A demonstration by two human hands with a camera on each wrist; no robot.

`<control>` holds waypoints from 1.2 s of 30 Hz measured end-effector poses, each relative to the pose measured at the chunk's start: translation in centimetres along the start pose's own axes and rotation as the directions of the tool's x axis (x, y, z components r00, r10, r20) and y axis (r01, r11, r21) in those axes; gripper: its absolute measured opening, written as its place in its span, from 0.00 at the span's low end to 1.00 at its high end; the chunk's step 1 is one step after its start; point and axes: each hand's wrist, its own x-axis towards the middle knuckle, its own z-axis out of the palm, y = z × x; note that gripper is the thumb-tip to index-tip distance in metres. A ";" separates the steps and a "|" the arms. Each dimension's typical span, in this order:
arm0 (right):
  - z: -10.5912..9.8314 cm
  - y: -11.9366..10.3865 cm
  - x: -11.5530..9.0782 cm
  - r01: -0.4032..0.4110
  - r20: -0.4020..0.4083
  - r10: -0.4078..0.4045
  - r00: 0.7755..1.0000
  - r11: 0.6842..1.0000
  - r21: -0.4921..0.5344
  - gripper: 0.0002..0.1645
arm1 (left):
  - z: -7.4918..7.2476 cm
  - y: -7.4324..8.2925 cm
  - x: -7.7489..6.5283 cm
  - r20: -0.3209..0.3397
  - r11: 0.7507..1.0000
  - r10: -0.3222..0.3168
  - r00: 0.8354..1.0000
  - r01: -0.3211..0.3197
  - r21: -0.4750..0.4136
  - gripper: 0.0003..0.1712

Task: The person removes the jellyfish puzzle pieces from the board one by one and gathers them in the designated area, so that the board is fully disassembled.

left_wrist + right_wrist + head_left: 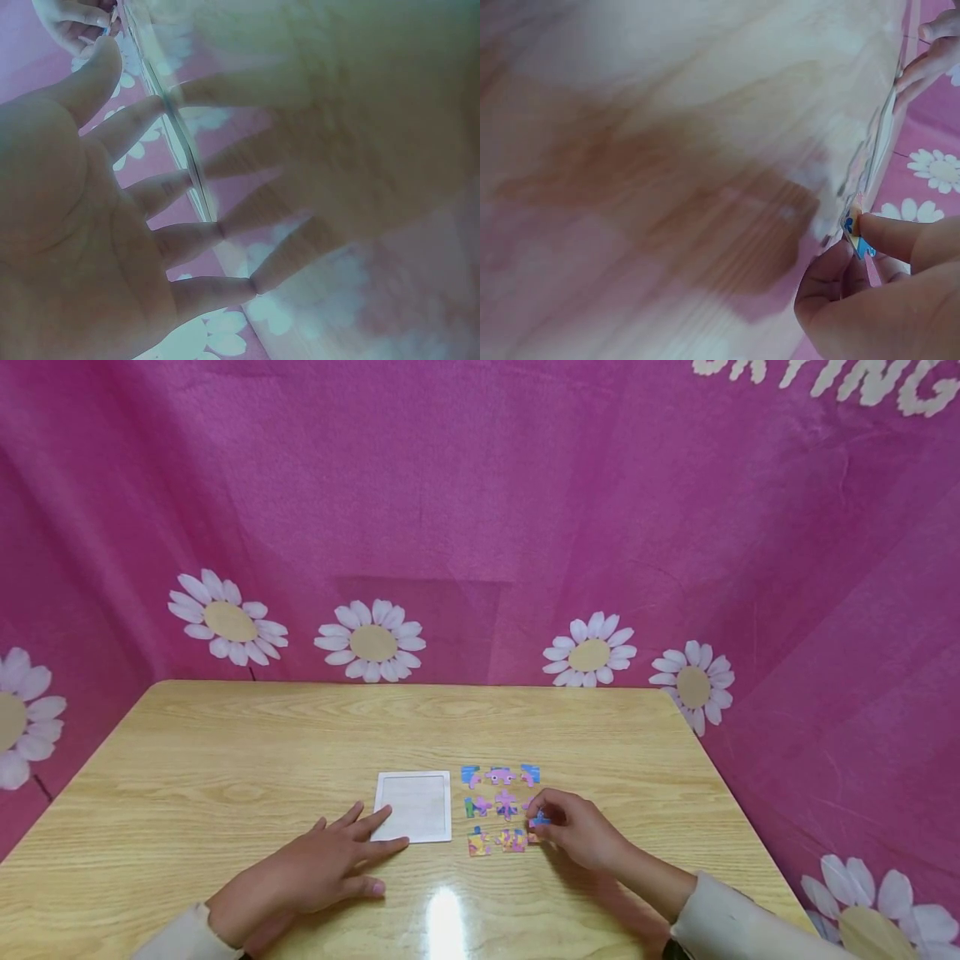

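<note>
My right hand (583, 833) pinches a small jigsaw puzzle piece (539, 819) between thumb and fingers, over the right end of the laid-out pieces. In the right wrist view the held piece (865, 247) shows blue, yellow and pink. My left hand (318, 864) lies spread, its straight fingers touching the left and lower edge of a white square puzzle frame (447, 806). Between the frame and my right hand lie several loose jigsaw pieces (506, 806) in three rows, pink, blue, yellow and green. My right fingers partly hide the pieces at the right end of the lower rows.
A wood-grain table (285, 735) carries everything, with a bright light reflection near its front. Behind it and along its sides hangs a pink curtain (450, 485) printed with white daisies.
</note>
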 end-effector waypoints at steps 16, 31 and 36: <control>0.1 1.2 -0.7 0.043 -0.029 -0.047 0.998 0.990 -0.133 0.08 | 0.1 -0.1 0.1 0.008 1.000 -0.012 1.000 0.012 -0.011 0.34; 0.1 1.4 -0.5 0.040 -0.066 -0.052 0.996 0.984 -0.175 0.06 | 0.0 0.3 0.3 0.011 0.999 -0.040 0.999 0.040 -0.019 0.33; -0.6 0.8 0.3 0.020 -0.149 -0.057 0.987 0.970 -0.241 0.04 | -0.3 0.4 0.7 0.002 0.998 -0.049 0.999 0.050 -0.045 0.31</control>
